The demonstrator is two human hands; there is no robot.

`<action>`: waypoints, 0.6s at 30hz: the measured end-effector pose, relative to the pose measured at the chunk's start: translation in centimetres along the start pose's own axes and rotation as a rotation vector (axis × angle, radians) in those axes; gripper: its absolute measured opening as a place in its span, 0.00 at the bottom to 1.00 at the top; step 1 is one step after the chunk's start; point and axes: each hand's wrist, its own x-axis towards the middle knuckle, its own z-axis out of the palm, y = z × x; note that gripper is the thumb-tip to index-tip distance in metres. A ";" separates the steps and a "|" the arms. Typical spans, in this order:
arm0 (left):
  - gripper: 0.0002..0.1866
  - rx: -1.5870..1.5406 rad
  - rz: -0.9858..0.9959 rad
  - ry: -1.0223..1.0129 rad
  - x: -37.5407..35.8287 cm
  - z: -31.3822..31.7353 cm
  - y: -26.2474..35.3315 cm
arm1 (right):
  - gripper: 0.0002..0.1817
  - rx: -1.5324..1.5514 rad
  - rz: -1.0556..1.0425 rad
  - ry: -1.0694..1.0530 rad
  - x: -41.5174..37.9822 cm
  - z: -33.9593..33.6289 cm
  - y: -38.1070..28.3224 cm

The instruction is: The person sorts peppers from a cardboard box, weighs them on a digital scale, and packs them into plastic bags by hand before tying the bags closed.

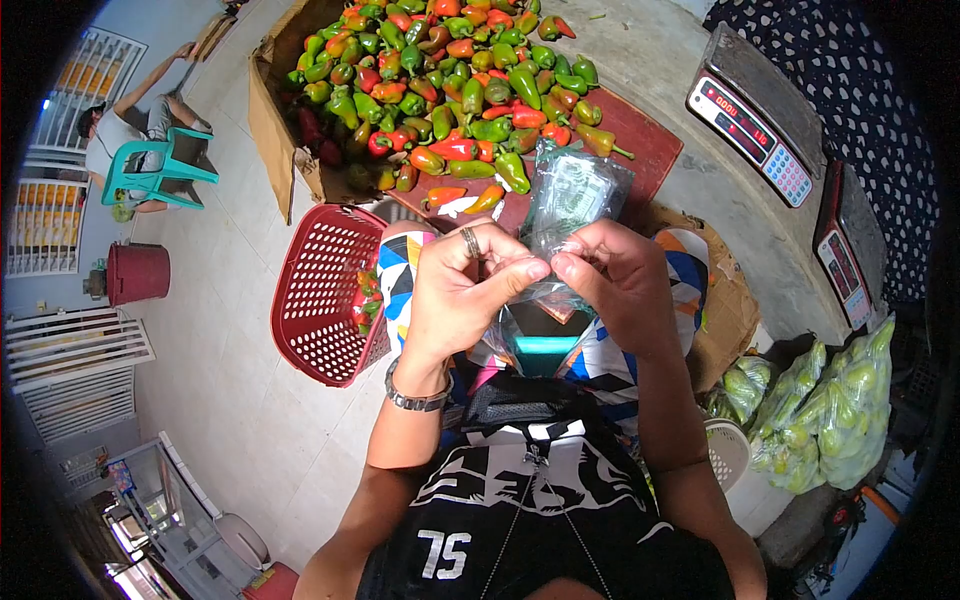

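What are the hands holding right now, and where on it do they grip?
Both hands, left hand and right hand, pinch a clear plastic bag at its lower edge, between thumbs and fingertips; the rest of the bag stands up above them.

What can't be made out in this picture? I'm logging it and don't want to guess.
Head view only:
- Clear plastic bag: print too blurred to read; its lower part is hidden behind the left hand and right hand.
- Scale: red digits too small to read.
- Red basket: contents mostly hidden by its wall and the knee.
- Pile of peppers: cut off by the top edge.
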 end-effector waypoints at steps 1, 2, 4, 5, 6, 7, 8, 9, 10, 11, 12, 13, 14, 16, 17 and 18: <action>0.07 -0.020 -0.011 -0.001 0.0 0.0 0.0 | 0.06 0.004 -0.002 -0.002 0.0 0.0 -0.1; 0.07 -0.010 -0.011 0.005 0.0 0.0 0.1 | 0.06 0.006 -0.014 0.002 0.0 0.0 0.0; 0.07 0.011 -0.014 0.016 0.0 0.0 0.3 | 0.06 0.010 -0.037 0.008 0.0 0.0 0.1; 0.07 0.020 -0.006 0.009 0.0 0.0 0.3 | 0.06 0.004 -0.028 0.000 0.0 0.0 0.0; 0.07 0.028 0.002 0.003 0.0 -0.1 0.4 | 0.05 -0.003 -0.020 -0.008 0.0 -0.1 -0.2; 0.07 0.036 0.010 -0.004 0.0 -0.1 0.4 | 0.05 -0.010 -0.011 -0.016 0.0 -0.2 -0.3; 0.07 0.017 -0.002 -0.017 0.1 -0.1 0.4 | 0.05 0.001 -0.005 -0.027 0.0 -0.3 -0.3; 0.07 -0.002 -0.014 -0.030 0.1 -0.1 0.3 | 0.05 0.012 0.002 -0.038 0.0 -0.4 -0.3; 0.08 -0.021 -0.026 -0.043 0.1 -0.1 0.2 | 0.05 0.023 0.009 -0.048 0.0 -0.5 -0.2; 0.09 -0.039 -0.016 -0.051 0.1 -0.1 0.2 | 0.05 0.056 0.016 -0.055 -0.1 -0.5 -0.2; 0.10 -0.058 -0.006 -0.059 0.1 -0.1 0.1 | 0.04 0.089 0.024 -0.061 -0.2 -0.5 -0.3; 0.12 -0.076 0.003 -0.066 0.1 -0.1 0.0 | 0.04 0.122 0.032 -0.067 -0.2 -0.5 -0.3; 0.13 -0.092 0.004 -0.071 0.1 0.0 0.1 | 0.04 0.129 0.037 -0.074 -0.2 -0.6 -0.4; 0.14 -0.124 0.007 -0.080 0.1 0.3 0.4 | 0.04 0.142 0.046 -0.087 -0.3 -0.6 -0.6; 0.14 -0.127 0.014 -0.085 0.2 0.2 0.3 | 0.04 0.147 0.049 -0.086 -0.3 -0.6 -0.6; 0.14 -0.129 0.022 -0.091 0.2 0.1 0.3 | 0.04 0.152 0.053 -0.086 -0.3 -0.6 -0.7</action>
